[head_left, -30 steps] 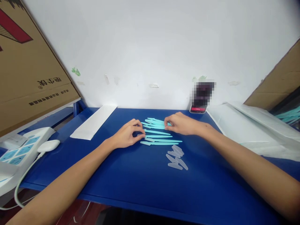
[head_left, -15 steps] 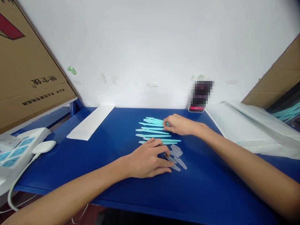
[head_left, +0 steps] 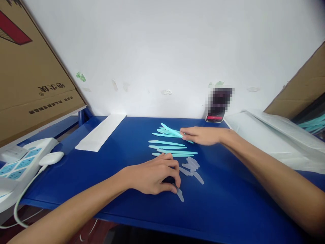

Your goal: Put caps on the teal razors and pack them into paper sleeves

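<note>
Several turquoise eyebrow razors lie roughly side by side on the blue table. My right hand pinches one turquoise eyebrow razor near its right end, and that razor slants across the others at the back of the row. In front of the row, my left hand has thumb and finger closed on a clear blade cap, whose lower end sticks out beneath the fingertips. Several more clear blade caps lie in a loose cluster right of that hand.
A white strip lies at the left. White plastic sheets or bags cover the right side. A phone leans on the wall. A power strip with a plugged-in charger stands at the left edge, near a large cardboard box.
My left hand has drawn one clear cap out of the cluster toward me. My right hand has moved slightly right, and the razor in it now lies slanted over the others.
</note>
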### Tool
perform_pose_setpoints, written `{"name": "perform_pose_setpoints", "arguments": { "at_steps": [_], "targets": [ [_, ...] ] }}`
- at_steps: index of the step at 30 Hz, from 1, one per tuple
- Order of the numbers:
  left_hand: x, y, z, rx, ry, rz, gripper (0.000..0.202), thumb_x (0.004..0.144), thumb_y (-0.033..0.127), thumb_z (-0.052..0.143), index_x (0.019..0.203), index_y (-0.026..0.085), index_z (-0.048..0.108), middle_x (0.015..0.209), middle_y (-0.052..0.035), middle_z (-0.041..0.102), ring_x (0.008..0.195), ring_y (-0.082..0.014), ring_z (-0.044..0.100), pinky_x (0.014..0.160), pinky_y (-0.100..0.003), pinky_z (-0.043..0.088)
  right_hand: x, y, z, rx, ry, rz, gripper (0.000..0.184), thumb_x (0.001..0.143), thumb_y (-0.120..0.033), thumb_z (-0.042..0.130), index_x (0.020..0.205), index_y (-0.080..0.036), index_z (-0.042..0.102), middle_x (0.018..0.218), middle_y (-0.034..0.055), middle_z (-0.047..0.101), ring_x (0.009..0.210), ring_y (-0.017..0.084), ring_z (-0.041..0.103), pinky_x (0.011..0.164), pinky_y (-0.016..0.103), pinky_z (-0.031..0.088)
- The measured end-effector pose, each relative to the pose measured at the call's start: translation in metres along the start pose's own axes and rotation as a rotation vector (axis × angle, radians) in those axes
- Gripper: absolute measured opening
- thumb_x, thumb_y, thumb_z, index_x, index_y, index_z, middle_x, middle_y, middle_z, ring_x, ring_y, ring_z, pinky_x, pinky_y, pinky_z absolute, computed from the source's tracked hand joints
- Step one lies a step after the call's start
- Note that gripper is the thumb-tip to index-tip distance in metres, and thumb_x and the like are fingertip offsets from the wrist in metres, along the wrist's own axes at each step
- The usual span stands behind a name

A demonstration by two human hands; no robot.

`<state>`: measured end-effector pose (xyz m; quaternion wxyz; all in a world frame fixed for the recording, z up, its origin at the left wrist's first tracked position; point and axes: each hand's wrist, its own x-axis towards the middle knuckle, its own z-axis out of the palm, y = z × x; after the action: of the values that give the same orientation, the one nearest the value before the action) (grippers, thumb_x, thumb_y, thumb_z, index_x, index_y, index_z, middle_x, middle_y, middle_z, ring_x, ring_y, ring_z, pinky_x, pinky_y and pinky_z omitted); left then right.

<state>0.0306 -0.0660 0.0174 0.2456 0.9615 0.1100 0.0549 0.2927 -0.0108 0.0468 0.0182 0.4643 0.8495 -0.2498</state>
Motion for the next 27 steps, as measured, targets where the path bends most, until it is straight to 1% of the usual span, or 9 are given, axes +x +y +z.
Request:
{"name": "perform_pose_setpoints", "arguments": {
  "at_steps": [3, 5, 6, 9, 10, 11, 14, 16, 27],
  "targets": [
    [-0.002, -0.005, -0.004, -0.074, 0.008, -0.003, 0.008, 0.095, 0.031, 0.070, 0.093, 0.023, 0.072, 0.093, -0.0033, 0.070, 0.090, -0.0199, 0.055, 0.083, -0.032, 0.044, -0.001, -0.002, -0.002, -0.026, 0.040, -0.011, 0.024, 0.101, -0.043, 0.031, 0.088, -0.024, 0.037, 0.084, 0.0023, 0.054, 0.070, 0.017, 0.045, 0.065, 0.030, 0.037],
    [-0.004, -0.015, -0.006, -0.123, 0.137, -0.014, 0.011, 0.096, 0.031, 0.068, 0.092, 0.022, 0.071, 0.091, -0.0032, 0.072, 0.087, -0.0189, 0.058, 0.083, -0.031, 0.045, -0.003, -0.005, -0.006, -0.055, 0.077, -0.004, 0.024, 0.102, -0.041, 0.031, 0.086, -0.023, 0.035, 0.081, 0.0019, 0.052, 0.068, 0.017, 0.044, 0.064, 0.031, 0.035],
    [-0.005, -0.023, -0.008, -0.136, 0.255, -0.038, 0.012, 0.096, 0.032, 0.067, 0.091, 0.021, 0.071, 0.090, -0.0035, 0.072, 0.085, -0.0185, 0.059, 0.081, -0.031, 0.046, -0.004, -0.006, -0.008, -0.065, 0.098, 0.001, 0.023, 0.102, -0.040, 0.032, 0.085, -0.023, 0.035, 0.080, 0.0018, 0.052, 0.068, 0.017, 0.044, 0.064, 0.031, 0.034],
    [-0.011, -0.052, -0.013, -0.098, 0.722, -0.191, 0.017, 0.097, 0.036, 0.065, 0.097, 0.021, 0.073, 0.090, -0.0048, 0.071, 0.079, -0.0175, 0.058, 0.074, -0.031, 0.046, -0.009, -0.007, -0.015, -0.084, 0.154, 0.015, 0.022, 0.101, -0.038, 0.033, 0.085, -0.023, 0.036, 0.078, 0.0023, 0.054, 0.067, 0.017, 0.045, 0.062, 0.031, 0.032],
    [-0.012, -0.063, -0.014, -0.076, 0.842, -0.258, 0.019, 0.096, 0.037, 0.065, 0.101, 0.021, 0.074, 0.088, -0.0044, 0.069, 0.075, -0.0167, 0.055, 0.071, -0.030, 0.044, -0.010, -0.007, -0.016, -0.090, 0.167, 0.013, 0.022, 0.101, -0.038, 0.034, 0.086, -0.023, 0.037, 0.077, 0.0024, 0.055, 0.066, 0.017, 0.045, 0.061, 0.031, 0.031],
    [-0.014, -0.073, -0.015, -0.067, 0.917, -0.317, 0.021, 0.095, 0.038, 0.066, 0.102, 0.021, 0.075, 0.087, -0.0039, 0.068, 0.073, -0.0160, 0.054, 0.069, -0.030, 0.043, -0.010, -0.007, -0.017, -0.098, 0.176, 0.009, 0.021, 0.102, -0.038, 0.034, 0.088, -0.023, 0.039, 0.077, 0.0025, 0.056, 0.065, 0.017, 0.045, 0.060, 0.031, 0.031],
    [-0.017, -0.094, -0.015, -0.090, 0.973, -0.411, 0.023, 0.093, 0.040, 0.068, 0.100, 0.020, 0.076, 0.084, -0.0031, 0.065, 0.070, -0.0154, 0.053, 0.066, -0.029, 0.042, -0.011, -0.005, -0.019, -0.125, 0.191, 0.002, 0.021, 0.102, -0.039, 0.034, 0.092, -0.023, 0.043, 0.076, 0.0029, 0.057, 0.065, 0.016, 0.047, 0.060, 0.031, 0.030],
    [-0.017, -0.099, -0.014, -0.104, 0.973, -0.427, 0.023, 0.092, 0.040, 0.068, 0.099, 0.020, 0.076, 0.085, -0.0033, 0.066, 0.072, -0.0157, 0.054, 0.066, -0.029, 0.042, -0.011, -0.005, -0.018, -0.144, 0.185, 0.008, 0.023, 0.103, -0.040, 0.033, 0.094, -0.023, 0.045, 0.076, 0.0028, 0.057, 0.064, 0.016, 0.047, 0.060, 0.031, 0.031],
    [-0.015, -0.096, -0.014, -0.121, 0.967, -0.398, 0.021, 0.092, 0.039, 0.067, 0.098, 0.021, 0.076, 0.085, -0.0032, 0.066, 0.075, -0.0165, 0.055, 0.070, -0.030, 0.042, -0.007, -0.003, -0.014, -0.185, 0.188, 0.021, 0.026, 0.103, -0.041, 0.032, 0.096, -0.023, 0.049, 0.079, 0.0046, 0.061, 0.066, 0.017, 0.051, 0.062, 0.031, 0.032]
  ]
}}
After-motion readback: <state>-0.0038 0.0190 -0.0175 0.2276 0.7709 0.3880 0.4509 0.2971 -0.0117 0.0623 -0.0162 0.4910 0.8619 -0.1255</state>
